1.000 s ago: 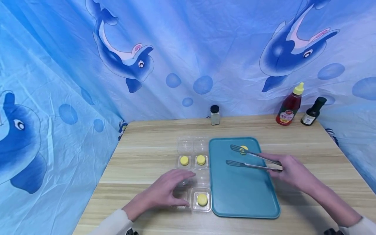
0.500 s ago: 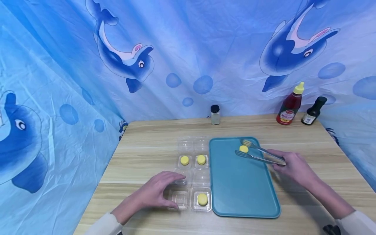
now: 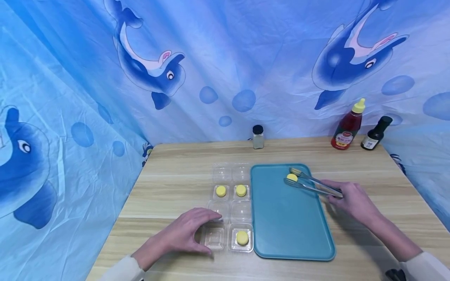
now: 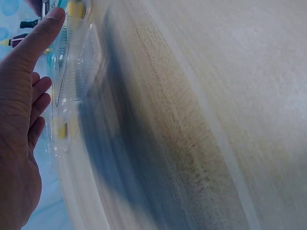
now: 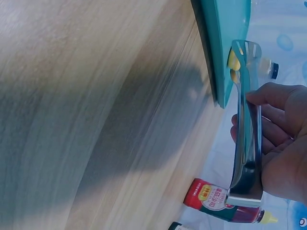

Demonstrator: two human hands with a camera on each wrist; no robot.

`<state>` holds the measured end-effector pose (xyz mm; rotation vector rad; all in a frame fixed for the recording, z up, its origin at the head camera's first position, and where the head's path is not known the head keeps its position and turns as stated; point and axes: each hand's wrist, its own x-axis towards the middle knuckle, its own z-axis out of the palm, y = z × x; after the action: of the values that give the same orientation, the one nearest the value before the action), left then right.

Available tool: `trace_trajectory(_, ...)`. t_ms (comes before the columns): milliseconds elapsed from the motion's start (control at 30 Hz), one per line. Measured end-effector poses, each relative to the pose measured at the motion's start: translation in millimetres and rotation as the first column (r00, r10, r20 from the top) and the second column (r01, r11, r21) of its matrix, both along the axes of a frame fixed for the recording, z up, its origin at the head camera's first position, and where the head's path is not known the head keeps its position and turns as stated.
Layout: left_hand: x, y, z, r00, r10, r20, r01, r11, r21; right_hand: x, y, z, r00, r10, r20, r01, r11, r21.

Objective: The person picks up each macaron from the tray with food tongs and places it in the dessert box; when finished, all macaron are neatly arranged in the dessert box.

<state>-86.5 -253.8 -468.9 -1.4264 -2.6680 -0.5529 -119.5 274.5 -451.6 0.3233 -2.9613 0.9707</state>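
My right hand (image 3: 355, 201) grips metal tongs (image 3: 309, 188), their arms apart. The tong tips stand on either side of a yellow macaron (image 3: 291, 177) at the far end of the teal tray (image 3: 288, 226). In the right wrist view the thumb presses along one arm of the tongs (image 5: 254, 139). My left hand (image 3: 184, 232) is spread beside the front left clear plastic box (image 3: 214, 238), thumb near its front edge and fingers by its raised lid. That box holds no macaron. To its right, a matching box (image 3: 230, 246) holds one yellow macaron (image 3: 242, 238).
Behind these, two more open clear boxes each hold a yellow macaron (image 3: 220, 191). A black-capped jar (image 3: 258, 138) stands at the table's back edge. A red sauce bottle (image 3: 346, 128) and a small dark bottle (image 3: 376, 134) stand at the back right. A blue dolphin curtain (image 3: 218, 58) hangs behind.
The tongs have shifted right and back, so their tips now straddle the macaron on the tray. My left hand has drawn back left from over the front left box.
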Motion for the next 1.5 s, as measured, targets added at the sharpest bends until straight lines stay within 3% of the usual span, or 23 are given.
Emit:
trace_trajectory(600,2.2,-0.6,-3.2,1.000,-0.001,-0.023,0.001,1.000,-0.021,-0.4,2.7,-5.9,1.000,-0.015,-0.018,0.015,1.000,-0.015)
trace_trajectory(833,1.6,-0.4,-3.3,1.000,0.015,0.015,-0.014,1.000,-0.027,0.7,3.0,-7.4,0.999,-0.003,-0.044,0.003,1.000,-0.019)
trace_trajectory(1033,1.5,-0.6,-3.6,1.000,0.008,-0.009,-0.008,1.000,-0.030,2.8,1.6,-7.2,0.998,-0.002,-0.058,0.001,1.000,-0.026)
trace_trajectory(1267,0.5,-1.3,-2.5,1.000,0.006,-0.025,-0.006,0.999,-0.032,7.9,-7.6,3.2,0.995,0.008,-0.101,-0.011,1.000,-0.024)
trace_trajectory(1500,-1.1,-0.2,-2.0,1.000,0.000,-0.023,-0.001,0.999,-0.035,14.5,-31.2,19.9,0.981,0.102,-0.166,-0.112,0.992,-0.054)
